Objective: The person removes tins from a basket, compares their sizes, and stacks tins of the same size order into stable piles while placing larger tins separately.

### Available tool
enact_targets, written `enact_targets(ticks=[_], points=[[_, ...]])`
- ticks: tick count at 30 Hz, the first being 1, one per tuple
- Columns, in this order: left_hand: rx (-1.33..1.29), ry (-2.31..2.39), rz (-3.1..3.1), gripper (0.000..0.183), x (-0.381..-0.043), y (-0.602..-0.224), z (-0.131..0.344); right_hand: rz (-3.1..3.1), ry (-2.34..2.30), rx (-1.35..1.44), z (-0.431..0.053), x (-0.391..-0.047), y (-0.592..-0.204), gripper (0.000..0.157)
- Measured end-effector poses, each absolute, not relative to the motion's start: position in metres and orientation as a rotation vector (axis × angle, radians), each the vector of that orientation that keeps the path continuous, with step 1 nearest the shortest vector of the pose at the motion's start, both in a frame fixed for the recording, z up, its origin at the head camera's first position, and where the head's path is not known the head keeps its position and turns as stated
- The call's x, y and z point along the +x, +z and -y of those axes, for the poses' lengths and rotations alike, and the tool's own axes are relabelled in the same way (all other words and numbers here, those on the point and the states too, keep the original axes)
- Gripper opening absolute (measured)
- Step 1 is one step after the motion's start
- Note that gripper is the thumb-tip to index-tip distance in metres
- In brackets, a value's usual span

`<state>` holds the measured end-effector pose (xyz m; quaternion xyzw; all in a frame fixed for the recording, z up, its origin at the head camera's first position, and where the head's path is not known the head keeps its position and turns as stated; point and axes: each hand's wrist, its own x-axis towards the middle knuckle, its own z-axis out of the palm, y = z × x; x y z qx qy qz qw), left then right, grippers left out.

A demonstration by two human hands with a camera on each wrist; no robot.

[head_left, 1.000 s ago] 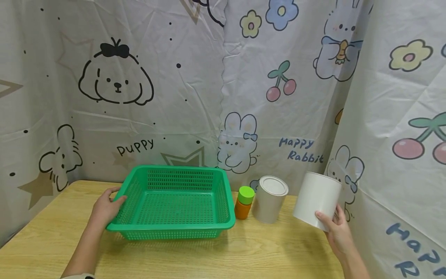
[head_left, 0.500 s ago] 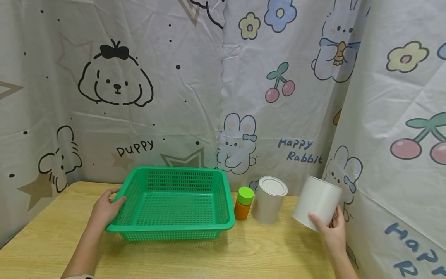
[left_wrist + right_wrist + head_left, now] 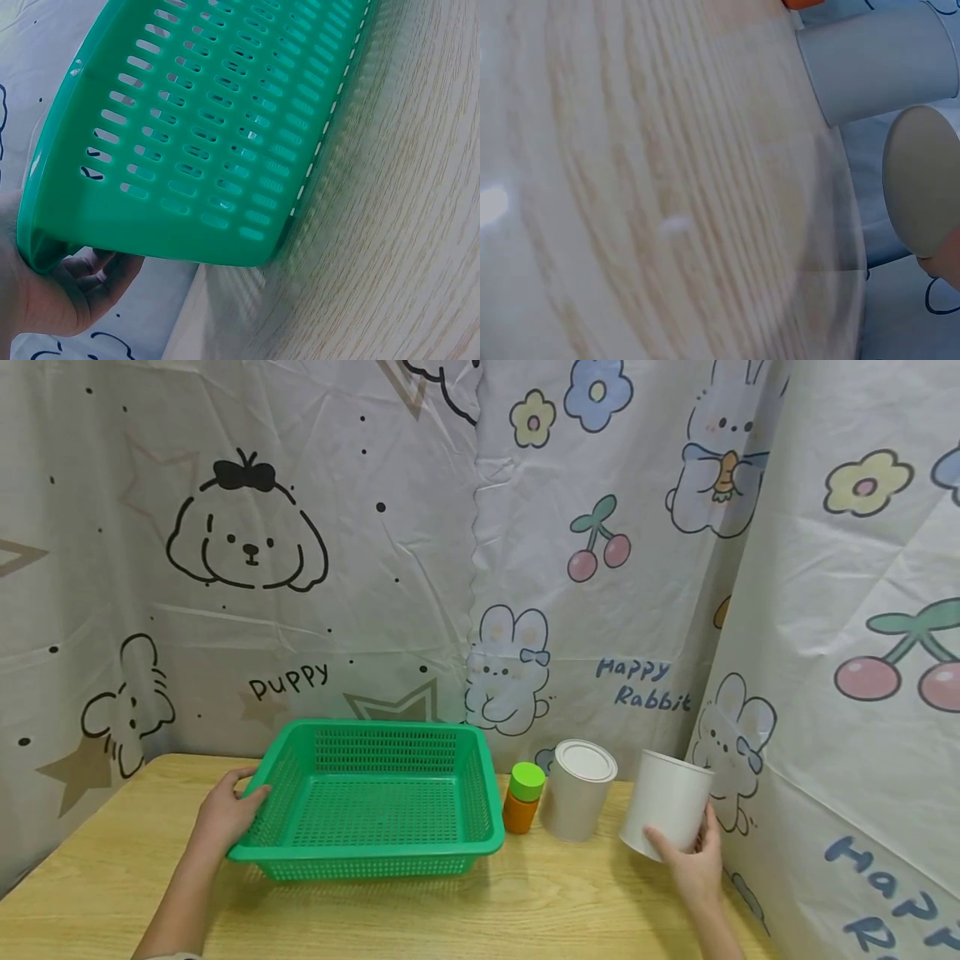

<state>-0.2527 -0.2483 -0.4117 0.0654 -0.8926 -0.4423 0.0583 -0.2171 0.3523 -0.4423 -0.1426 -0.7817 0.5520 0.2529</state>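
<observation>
My left hand (image 3: 227,814) grips the left rim of a green plastic basket (image 3: 378,850) with slotted walls. In the left wrist view the fingers of that hand (image 3: 67,296) curl under the rim at the basket's corner. My right hand (image 3: 693,860) holds a white cylindrical can (image 3: 667,802) from its lower right side, thumb across the front. This can leans to one side, and its round base (image 3: 922,180) shows above the table in the right wrist view. To its left stands a second white can (image 3: 577,797), upright with a lid.
Between the basket and the standing can is a small orange bottle with a green cap (image 3: 522,797). All stand on a light wooden table (image 3: 480,914). A printed cloth curtain (image 3: 405,635) closes off the back and both sides.
My right hand has moved left and slightly down with the white can, bringing it nearer the standing can and making it more upright. The left hand stays on the basket rim.
</observation>
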Motion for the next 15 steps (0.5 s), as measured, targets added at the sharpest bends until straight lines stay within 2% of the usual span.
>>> enact_targets(ticks=[8,15], points=[[0.200,-1.347,2.711,0.062,-0.254,-0.413,0.249,2.156,1.479,-0.431,-0.350,-0.221,-0.455,0.113],[0.208,-1.340,2.711,0.062,-0.255,-0.413,0.249,2.147,1.469,-0.425,-0.348,-0.225,-0.461,0.112]])
